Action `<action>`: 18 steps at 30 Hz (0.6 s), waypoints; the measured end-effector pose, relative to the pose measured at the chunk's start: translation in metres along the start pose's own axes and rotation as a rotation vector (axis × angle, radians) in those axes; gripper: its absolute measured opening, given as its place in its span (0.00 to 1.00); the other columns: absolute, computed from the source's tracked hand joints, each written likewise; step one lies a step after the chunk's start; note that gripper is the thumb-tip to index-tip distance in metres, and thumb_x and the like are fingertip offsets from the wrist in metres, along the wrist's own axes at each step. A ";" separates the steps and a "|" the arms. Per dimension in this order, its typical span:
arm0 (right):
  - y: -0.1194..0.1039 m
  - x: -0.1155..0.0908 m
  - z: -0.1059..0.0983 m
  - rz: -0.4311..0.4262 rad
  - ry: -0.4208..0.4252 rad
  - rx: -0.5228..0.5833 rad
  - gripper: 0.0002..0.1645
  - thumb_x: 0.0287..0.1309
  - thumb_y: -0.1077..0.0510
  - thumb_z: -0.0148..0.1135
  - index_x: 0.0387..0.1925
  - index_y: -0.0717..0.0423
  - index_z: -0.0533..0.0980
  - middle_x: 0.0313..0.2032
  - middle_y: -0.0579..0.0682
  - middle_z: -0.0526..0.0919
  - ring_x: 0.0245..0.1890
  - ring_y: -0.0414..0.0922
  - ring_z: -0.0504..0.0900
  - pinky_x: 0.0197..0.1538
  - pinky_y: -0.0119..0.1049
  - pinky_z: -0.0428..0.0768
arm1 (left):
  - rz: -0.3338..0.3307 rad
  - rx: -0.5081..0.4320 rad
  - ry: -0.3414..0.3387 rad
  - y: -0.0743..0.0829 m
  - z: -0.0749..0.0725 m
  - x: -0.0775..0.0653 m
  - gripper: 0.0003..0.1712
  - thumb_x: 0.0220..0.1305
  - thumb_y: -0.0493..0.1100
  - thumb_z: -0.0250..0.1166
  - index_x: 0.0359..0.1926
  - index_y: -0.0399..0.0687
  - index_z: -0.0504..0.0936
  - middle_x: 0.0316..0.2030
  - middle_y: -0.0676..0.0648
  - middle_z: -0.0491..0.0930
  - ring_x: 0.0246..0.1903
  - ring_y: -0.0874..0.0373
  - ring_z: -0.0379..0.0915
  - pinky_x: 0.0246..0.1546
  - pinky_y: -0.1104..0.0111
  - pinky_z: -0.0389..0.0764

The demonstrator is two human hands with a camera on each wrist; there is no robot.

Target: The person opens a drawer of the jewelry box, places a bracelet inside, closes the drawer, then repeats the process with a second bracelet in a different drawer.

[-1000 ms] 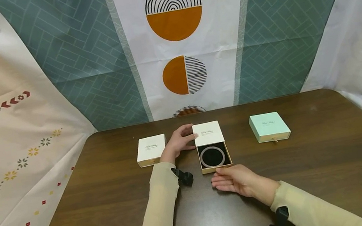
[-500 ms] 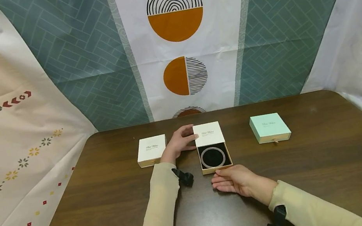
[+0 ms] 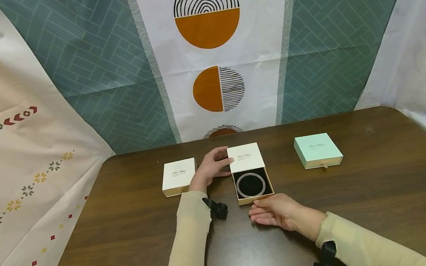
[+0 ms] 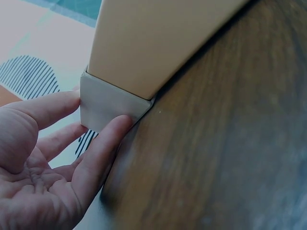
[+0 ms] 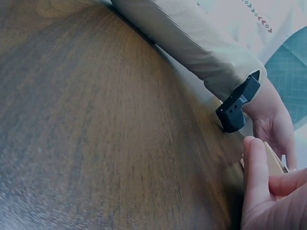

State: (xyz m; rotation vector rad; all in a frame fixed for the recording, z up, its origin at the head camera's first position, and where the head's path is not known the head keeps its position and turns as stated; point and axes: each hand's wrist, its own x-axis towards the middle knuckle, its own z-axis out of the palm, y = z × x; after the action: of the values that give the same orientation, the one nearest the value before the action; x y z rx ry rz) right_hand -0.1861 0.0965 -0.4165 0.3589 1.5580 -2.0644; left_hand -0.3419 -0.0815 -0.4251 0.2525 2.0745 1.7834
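A white sliding gift box (image 3: pixel 245 158) lies at the table's middle, its black-lined drawer (image 3: pixel 245 202) pulled partway out toward me. Inside the drawer lies a pale, ring-shaped bangle (image 3: pixel 264 183). My left hand (image 3: pixel 213 165) holds the white sleeve at its left side; in the left wrist view the fingers and thumb press the sleeve's outer faces (image 4: pixel 108 103). My right hand (image 3: pixel 280 213) is at the drawer's front edge, with the thumb against it and the other fingers nearly straight. Between thumb and fingers, the right wrist view shows the drawer's edge (image 5: pixel 272 162); any pull tab is hidden.
A closed white box (image 3: pixel 178 175) lies left of the left hand, partly behind the wrist. At the right stands a closed mint-green box (image 3: pixel 318 149) with a small tab. The brown wooden table (image 3: pixel 374 200) ends at a patterned cloth backdrop (image 3: pixel 212 54).
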 end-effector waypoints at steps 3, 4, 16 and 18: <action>0.000 0.000 0.000 -0.003 0.000 0.000 0.10 0.69 0.64 0.48 0.43 0.70 0.70 0.26 0.50 0.85 0.26 0.40 0.85 0.34 0.29 0.84 | 0.000 0.001 0.000 0.000 0.000 0.000 0.33 0.65 0.37 0.62 0.69 0.45 0.62 0.64 0.36 0.65 0.57 0.42 0.71 0.42 0.57 0.84; 0.000 0.000 0.000 -0.004 0.000 -0.002 0.10 0.69 0.64 0.48 0.43 0.70 0.70 0.26 0.49 0.85 0.26 0.40 0.85 0.34 0.29 0.84 | -0.001 0.001 0.001 0.001 0.000 0.000 0.33 0.65 0.37 0.62 0.69 0.44 0.62 0.64 0.36 0.65 0.57 0.42 0.71 0.42 0.57 0.84; 0.001 0.001 0.001 -0.016 0.008 0.001 0.10 0.69 0.63 0.48 0.42 0.69 0.72 0.26 0.49 0.85 0.26 0.39 0.85 0.34 0.29 0.84 | -0.026 -0.005 0.014 0.001 0.000 0.000 0.32 0.63 0.36 0.63 0.67 0.45 0.65 0.63 0.37 0.67 0.52 0.43 0.75 0.39 0.58 0.85; 0.000 0.001 0.001 -0.022 0.009 0.006 0.10 0.69 0.63 0.48 0.42 0.69 0.72 0.26 0.49 0.85 0.26 0.39 0.85 0.34 0.29 0.84 | -0.025 -0.004 0.010 0.001 0.000 0.000 0.32 0.63 0.36 0.63 0.67 0.45 0.65 0.63 0.37 0.67 0.52 0.42 0.75 0.39 0.58 0.85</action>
State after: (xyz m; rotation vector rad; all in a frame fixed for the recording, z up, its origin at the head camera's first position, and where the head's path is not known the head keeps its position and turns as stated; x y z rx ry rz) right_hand -0.1865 0.0950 -0.4168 0.3553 1.5677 -2.0879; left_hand -0.3419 -0.0815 -0.4241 0.2161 2.0723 1.7776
